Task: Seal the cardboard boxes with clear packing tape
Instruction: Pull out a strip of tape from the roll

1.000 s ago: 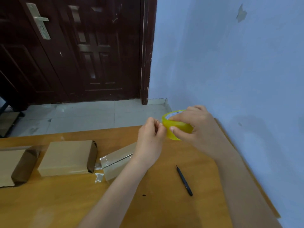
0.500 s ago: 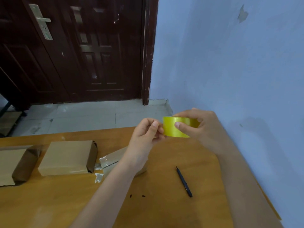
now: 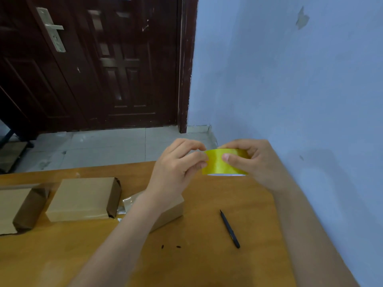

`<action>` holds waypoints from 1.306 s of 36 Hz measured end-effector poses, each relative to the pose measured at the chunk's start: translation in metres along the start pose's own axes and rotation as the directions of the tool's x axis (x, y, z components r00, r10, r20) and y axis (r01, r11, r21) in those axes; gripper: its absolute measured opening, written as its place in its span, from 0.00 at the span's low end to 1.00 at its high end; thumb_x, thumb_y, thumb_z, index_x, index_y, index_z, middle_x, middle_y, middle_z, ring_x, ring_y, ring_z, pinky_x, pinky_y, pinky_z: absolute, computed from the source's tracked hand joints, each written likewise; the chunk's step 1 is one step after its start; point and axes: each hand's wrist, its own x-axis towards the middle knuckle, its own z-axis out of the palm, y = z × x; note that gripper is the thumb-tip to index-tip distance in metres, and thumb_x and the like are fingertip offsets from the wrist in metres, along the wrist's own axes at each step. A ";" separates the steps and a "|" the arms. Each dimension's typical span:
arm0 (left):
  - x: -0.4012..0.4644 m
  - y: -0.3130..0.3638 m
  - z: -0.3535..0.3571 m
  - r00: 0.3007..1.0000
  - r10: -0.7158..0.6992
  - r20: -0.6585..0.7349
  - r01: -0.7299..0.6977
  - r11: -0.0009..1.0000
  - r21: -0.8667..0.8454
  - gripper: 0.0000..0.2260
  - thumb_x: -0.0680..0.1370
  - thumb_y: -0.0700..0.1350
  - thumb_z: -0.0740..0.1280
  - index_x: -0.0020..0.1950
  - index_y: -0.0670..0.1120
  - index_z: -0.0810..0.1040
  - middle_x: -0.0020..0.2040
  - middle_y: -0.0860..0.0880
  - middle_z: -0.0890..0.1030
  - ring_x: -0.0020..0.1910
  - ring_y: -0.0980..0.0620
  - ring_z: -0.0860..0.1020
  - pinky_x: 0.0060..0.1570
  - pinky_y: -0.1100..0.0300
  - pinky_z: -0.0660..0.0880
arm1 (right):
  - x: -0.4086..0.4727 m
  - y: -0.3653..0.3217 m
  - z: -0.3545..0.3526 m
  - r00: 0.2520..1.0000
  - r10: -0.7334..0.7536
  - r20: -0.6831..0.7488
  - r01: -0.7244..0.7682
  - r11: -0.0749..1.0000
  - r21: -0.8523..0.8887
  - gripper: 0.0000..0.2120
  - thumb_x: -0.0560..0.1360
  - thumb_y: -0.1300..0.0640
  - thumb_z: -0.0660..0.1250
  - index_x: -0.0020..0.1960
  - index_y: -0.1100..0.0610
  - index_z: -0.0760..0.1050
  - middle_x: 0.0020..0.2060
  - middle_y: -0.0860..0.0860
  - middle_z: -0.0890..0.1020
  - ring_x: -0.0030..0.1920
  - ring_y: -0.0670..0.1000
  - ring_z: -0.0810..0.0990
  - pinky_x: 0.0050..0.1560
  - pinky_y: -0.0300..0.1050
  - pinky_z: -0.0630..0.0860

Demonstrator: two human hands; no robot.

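Observation:
A yellowish roll of packing tape (image 3: 219, 163) is held in the air above the wooden table (image 3: 207, 262). My right hand (image 3: 255, 162) grips it, thumb on the outer face and fingers over the top. My left hand (image 3: 178, 170) has curled fingertips against the roll's left edge, pinching there. Three cardboard boxes lie on the table: one at the far left (image 3: 12, 210), one in the middle (image 3: 83, 197), and one (image 3: 170, 214) mostly hidden under my left forearm, with shiny tape on its end.
A black pen-like tool (image 3: 230, 229) lies on the table right of the boxes. A blue wall (image 3: 290, 79) runs along the table's right edge. Behind the table are a tiled floor and a dark wooden door (image 3: 93, 63).
Both hands lifted the roll slightly and turned it so its flat outer face now points toward me. My left fingers stay at the roll's left edge.

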 end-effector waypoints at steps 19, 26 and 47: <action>0.001 0.010 0.027 0.990 -0.027 0.141 0.035 0.998 -0.058 0.12 0.68 0.32 0.52 0.42 0.49 0.63 0.42 0.53 0.68 0.40 0.51 0.64 0.40 0.55 0.65 | 0.011 0.013 -0.003 0.985 0.165 0.042 -0.170 0.973 0.158 0.03 0.65 0.57 0.70 0.33 0.55 0.81 0.29 0.50 0.79 0.33 0.47 0.75 0.34 0.37 0.72; -0.001 0.012 0.034 0.977 -0.133 0.167 0.152 0.983 -0.103 0.12 0.65 0.35 0.51 0.42 0.50 0.63 0.40 0.55 0.66 0.41 0.55 0.61 0.44 0.64 0.59 | 0.017 0.019 0.003 0.967 0.247 -0.061 -0.240 0.965 0.102 0.13 0.72 0.59 0.71 0.30 0.60 0.76 0.25 0.51 0.70 0.29 0.48 0.68 0.30 0.38 0.64; -0.008 0.009 0.044 0.934 -0.345 0.092 0.356 0.915 -0.189 0.10 0.74 0.39 0.57 0.43 0.55 0.65 0.42 0.57 0.70 0.43 0.54 0.65 0.46 0.58 0.64 | 0.026 0.043 0.012 0.933 0.324 -0.159 -0.258 0.907 0.334 0.15 0.72 0.58 0.72 0.30 0.58 0.71 0.26 0.53 0.67 0.26 0.48 0.65 0.29 0.39 0.63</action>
